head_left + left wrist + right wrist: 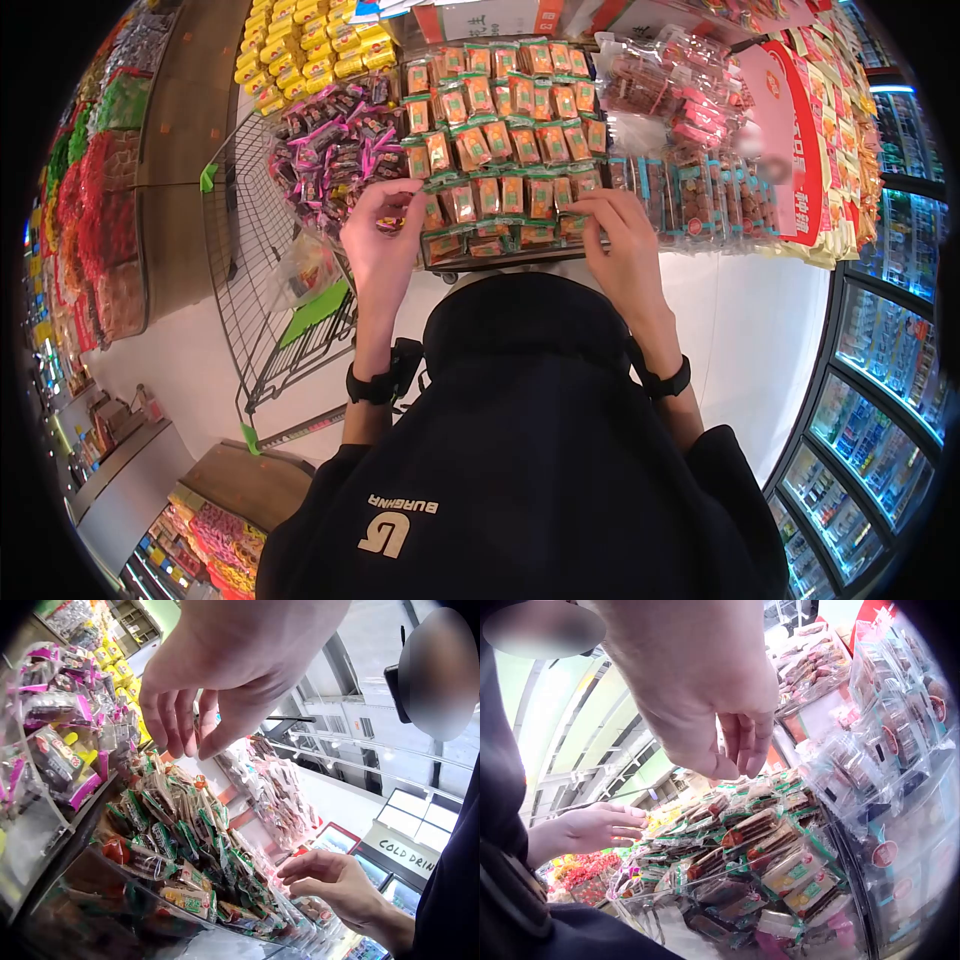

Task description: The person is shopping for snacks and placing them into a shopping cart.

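A bin of small clear packets (498, 143) with green ends and orange labels lies in front of me, the packets set in rows. My left hand (380, 240) hovers at the bin's near left edge, fingers loosely bent and nothing between them. Over the near right side is my right hand (622, 240), its fingertips right by the packets in the head view. From the right wrist view, the right hand's thumb and fingers (746, 742) curve downward above the packets with no item showing between them. The left wrist view shows the packets (187, 832) below the left hand's fingertips.
Purple-and-black wrapped sweets (335, 150) fill the bin to the left, with yellow packs (310, 45) behind. Bags with blue strips (700, 195) stand at the right. A wire shopping cart (235, 260) is at my left, and lit drink coolers (880, 330) line the far right.
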Demonstrator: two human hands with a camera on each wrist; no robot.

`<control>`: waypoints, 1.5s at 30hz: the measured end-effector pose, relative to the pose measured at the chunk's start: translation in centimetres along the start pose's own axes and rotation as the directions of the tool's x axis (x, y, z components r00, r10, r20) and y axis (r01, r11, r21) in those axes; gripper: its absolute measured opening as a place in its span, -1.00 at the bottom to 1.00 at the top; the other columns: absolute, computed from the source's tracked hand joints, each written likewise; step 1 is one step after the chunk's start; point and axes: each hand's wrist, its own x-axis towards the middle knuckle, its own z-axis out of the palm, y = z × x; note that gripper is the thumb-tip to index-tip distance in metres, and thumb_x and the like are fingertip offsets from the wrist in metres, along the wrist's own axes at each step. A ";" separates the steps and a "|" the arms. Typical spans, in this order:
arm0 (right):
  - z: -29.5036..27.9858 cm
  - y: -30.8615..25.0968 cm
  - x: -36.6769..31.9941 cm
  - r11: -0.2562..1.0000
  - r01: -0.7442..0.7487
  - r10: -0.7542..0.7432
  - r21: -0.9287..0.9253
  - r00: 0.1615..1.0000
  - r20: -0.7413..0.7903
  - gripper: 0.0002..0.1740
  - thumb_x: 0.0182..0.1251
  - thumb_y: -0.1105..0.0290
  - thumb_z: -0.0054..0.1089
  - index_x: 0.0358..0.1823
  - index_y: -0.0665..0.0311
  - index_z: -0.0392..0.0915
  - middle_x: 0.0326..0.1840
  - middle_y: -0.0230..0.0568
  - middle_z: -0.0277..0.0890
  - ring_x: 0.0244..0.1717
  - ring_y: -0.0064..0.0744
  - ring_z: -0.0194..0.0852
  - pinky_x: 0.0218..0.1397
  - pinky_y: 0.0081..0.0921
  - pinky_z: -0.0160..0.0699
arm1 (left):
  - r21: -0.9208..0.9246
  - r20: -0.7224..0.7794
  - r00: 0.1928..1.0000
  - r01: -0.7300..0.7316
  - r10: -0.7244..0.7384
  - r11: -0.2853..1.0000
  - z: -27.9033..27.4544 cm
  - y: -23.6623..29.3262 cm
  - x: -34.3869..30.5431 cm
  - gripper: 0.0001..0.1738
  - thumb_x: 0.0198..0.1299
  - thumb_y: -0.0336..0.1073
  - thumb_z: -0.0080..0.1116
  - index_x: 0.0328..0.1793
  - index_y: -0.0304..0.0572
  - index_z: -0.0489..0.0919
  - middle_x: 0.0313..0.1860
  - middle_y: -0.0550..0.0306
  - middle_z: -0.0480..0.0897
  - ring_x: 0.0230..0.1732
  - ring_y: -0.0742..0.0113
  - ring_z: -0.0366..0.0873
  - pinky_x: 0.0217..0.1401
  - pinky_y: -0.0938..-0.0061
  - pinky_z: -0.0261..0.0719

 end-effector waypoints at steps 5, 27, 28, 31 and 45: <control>1.3 -1.0 0.4 0.983 0.172 -0.174 0.058 0.984 0.033 -0.75 0.17 0.63 0.26 -0.11 0.26 0.63 0.06 -0.26 0.59 0.08 -0.14 0.53 0.12 -0.26 0.57 | 0.022 0.048 0.993 -0.105 0.103 0.994 0.9 -0.2 -0.3 -0.76 0.10 -0.41 0.47 -0.10 -0.21 0.71 -0.24 0.15 0.71 -0.32 0.44 0.61 -0.30 0.53 0.54; 1.8 -1.6 0.2 0.956 0.283 -0.292 0.075 0.943 0.159 -0.76 0.06 0.61 0.33 -0.20 0.26 0.64 0.04 -0.28 0.57 0.13 -0.17 0.49 0.17 -0.20 0.48 | 0.045 0.036 0.989 -0.148 0.147 0.988 0.9 0.5 -0.7 -0.88 0.18 -0.57 0.31 -0.17 -0.28 0.70 -0.32 0.15 0.71 -0.44 0.50 0.61 -0.32 0.57 0.55; 1.7 -1.5 0.1 0.952 0.293 -0.304 0.088 0.940 0.154 -0.77 0.05 0.62 0.32 -0.22 0.27 0.63 0.00 -0.28 0.57 0.08 -0.18 0.51 0.13 -0.23 0.50 | 0.039 0.018 0.987 -0.160 0.160 0.986 0.7 0.3 -0.7 -0.86 0.18 -0.59 0.27 -0.16 -0.28 0.70 -0.29 0.14 0.70 -0.41 0.48 0.62 -0.29 0.57 0.56; 1.4 -1.3 -0.4 0.943 0.312 -0.325 0.114 0.938 0.121 -0.77 0.01 0.67 0.31 -0.27 0.28 0.62 -0.10 -0.28 0.58 -0.04 -0.19 0.54 0.01 -0.28 0.54 | 0.016 -0.040 0.982 -0.186 0.187 0.982 -0.3 -0.8 -0.9 -0.79 0.18 -0.66 0.16 -0.14 -0.27 0.70 -0.20 0.11 0.68 -0.31 0.45 0.63 -0.21 0.56 0.59; -0.8 2.6 -3.6 0.999 0.048 -0.047 0.006 0.996 -0.073 -0.76 0.08 0.74 0.26 -0.25 0.29 0.62 -0.17 -0.22 0.60 -0.18 -0.14 0.61 -0.12 -0.29 0.61 | 0.545 0.123 0.968 0.117 -0.217 0.830 -11.6 -9.3 -6.1 -0.73 0.22 -0.27 0.35 -0.07 -0.32 0.65 -0.40 -0.03 0.71 -0.38 0.21 0.70 -0.24 0.40 0.62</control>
